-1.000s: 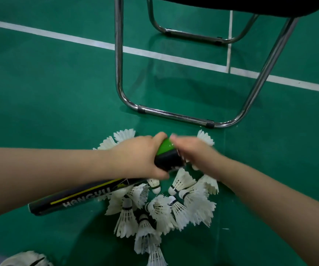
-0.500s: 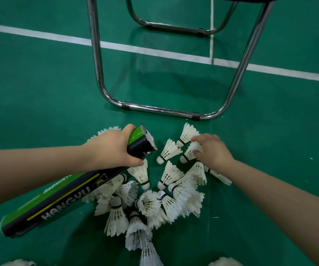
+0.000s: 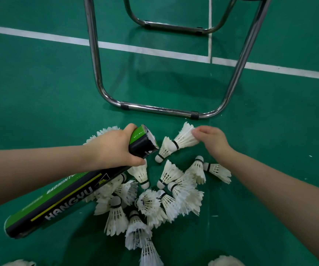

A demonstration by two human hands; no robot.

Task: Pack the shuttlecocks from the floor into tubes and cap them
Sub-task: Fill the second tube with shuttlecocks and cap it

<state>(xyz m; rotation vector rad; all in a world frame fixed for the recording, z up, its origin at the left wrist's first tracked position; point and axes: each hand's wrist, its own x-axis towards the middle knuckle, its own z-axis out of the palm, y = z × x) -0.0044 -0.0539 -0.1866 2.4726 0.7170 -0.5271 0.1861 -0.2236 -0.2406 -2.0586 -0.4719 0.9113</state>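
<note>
A feather shuttlecock (image 3: 185, 138) pinched in the right grip (image 3: 210, 141), next to the open mouth of the shuttlecock tube (image 3: 68, 192).
The left grip (image 3: 114, 148) is curled round the upper end of the black-and-green HANGYU shuttlecock tube, which slants up from below that grip to a mouth facing the right grip. The right grip's fingers pinch the feather shuttlecock by its skirt, cork tip toward the tube mouth, just beside it and not inside. Below and between both grips a pile of shuttlecocks (image 3: 154, 204) lies on the green court floor (image 3: 39, 93), one directly under the held one. Beyond the grips stands a chrome chair frame (image 3: 162, 109), a white court line (image 3: 39, 36) behind it.
</note>
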